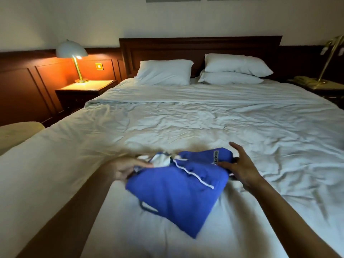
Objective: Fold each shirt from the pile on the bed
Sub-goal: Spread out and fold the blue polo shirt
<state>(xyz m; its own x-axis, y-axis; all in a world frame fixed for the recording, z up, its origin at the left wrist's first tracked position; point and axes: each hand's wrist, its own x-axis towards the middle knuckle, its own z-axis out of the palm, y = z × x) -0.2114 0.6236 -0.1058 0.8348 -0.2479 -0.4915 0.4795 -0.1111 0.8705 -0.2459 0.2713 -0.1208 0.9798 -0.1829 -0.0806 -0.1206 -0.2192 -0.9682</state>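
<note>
A blue shirt (178, 190) with white trim and a white collar part lies bunched on the white bed (204, 127), near its foot. My left hand (128, 167) is blurred and sits at the shirt's left edge by the collar, its fingers on the cloth. My right hand (240, 164) lies at the shirt's right edge with fingers spread and straight, the thumb touching the blue fabric next to a small label. No other shirts show in view.
Three white pillows (164, 71) lean at the dark wooden headboard (201, 47). A lit lamp (72, 53) stands on the left nightstand (87, 87); a brass lamp and phone sit on the right one (320, 84). A pale cushion edge (16, 133) shows far left.
</note>
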